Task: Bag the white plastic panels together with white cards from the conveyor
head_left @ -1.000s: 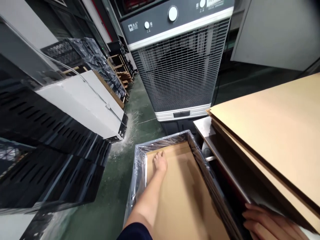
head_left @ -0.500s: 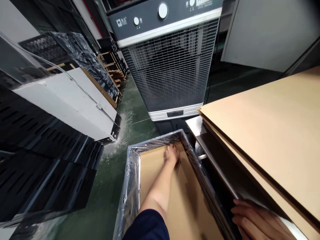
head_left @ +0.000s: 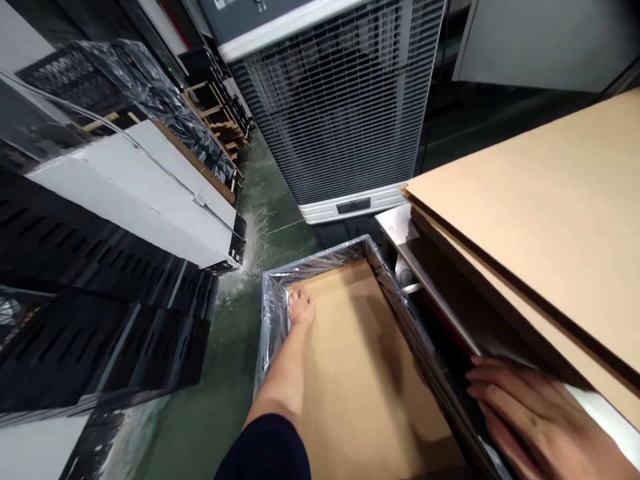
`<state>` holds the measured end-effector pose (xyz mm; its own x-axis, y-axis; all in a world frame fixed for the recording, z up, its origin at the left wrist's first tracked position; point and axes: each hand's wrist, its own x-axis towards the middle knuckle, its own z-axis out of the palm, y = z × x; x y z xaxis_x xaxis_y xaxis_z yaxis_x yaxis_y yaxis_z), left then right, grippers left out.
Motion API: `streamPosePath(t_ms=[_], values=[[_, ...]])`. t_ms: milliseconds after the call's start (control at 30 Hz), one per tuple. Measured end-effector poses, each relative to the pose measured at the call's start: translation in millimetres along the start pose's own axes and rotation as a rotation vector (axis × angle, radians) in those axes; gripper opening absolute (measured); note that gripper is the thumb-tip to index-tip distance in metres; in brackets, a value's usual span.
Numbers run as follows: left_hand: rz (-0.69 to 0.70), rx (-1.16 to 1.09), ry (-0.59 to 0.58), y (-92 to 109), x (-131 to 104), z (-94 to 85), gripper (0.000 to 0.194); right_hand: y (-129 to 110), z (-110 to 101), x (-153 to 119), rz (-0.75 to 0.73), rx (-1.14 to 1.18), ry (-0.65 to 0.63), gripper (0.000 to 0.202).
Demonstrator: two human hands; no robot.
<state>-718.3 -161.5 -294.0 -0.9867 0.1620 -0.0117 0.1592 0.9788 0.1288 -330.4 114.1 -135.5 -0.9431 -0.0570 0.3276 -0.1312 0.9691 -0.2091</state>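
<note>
My left hand point(head_left: 301, 307) reaches down into a plastic-lined crate point(head_left: 270, 333) and presses on the brown cardboard sheet point(head_left: 350, 360) lying inside. It touches the sheet at the far left corner, fingers spread against the surface and gripping nothing. At the lower right, my right hand point(head_left: 535, 407) rests on the edge of a metal shelf point(head_left: 450, 303), fingers stretched out along it. Part of its thumb side is in shadow. Clear film covers the crate's rim and walls.
Large cardboard sheets point(head_left: 540, 213) are stacked above the shelf at the right. A big air cooler point(head_left: 340, 113) stands beyond the crate. To the left are stacked black crates point(head_left: 115, 320), a white pillar base point(head_left: 145, 193) and green floor point(head_left: 235, 360).
My left hand has slid leftward along the cardboard's far edge, from near the middle to the far left corner. My right hand stays on the shelf edge. The view has tilted down slightly.
</note>
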Motion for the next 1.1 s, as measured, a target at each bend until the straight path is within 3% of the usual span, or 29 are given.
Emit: streamPosePath(t_ms=[67,133,200,333,433,600,833,1000,1100], values=[[0.023,0.022,-0.047,9,-3,-3.4,0.043,-3,-5,4,0.006,0.015,-0.009,0.025],[0.083,0.038,-0.095,27,-21,-4.5,0.050,-5,-10,8,0.037,0.056,-0.010,0.020],[0.217,0.038,-0.150,49,-59,-1.9,0.056,-6,-12,10,0.062,0.097,-0.026,0.019],[0.657,-0.018,-0.333,84,-163,13.5,0.072,-4,-9,7,0.086,0.119,-0.040,0.020],[0.770,-0.052,-0.378,94,-211,26.3,0.090,0,-5,3,0.096,0.141,-0.061,0.022],[0.782,-0.095,-0.361,94,-220,26.7,0.092,-3,-8,6,0.105,0.180,-0.056,0.019],[0.954,-0.170,-0.447,95,-260,17.2,0.066,-14,-23,20,0.170,0.266,-0.094,0.018],[0.951,-0.154,-0.493,98,-271,4.4,0.070,-33,-45,17,0.295,0.440,-0.038,0.010],[0.908,-0.131,-0.531,104,-271,-6.2,0.077,-54,-64,2,0.472,0.627,0.068,0.013]])
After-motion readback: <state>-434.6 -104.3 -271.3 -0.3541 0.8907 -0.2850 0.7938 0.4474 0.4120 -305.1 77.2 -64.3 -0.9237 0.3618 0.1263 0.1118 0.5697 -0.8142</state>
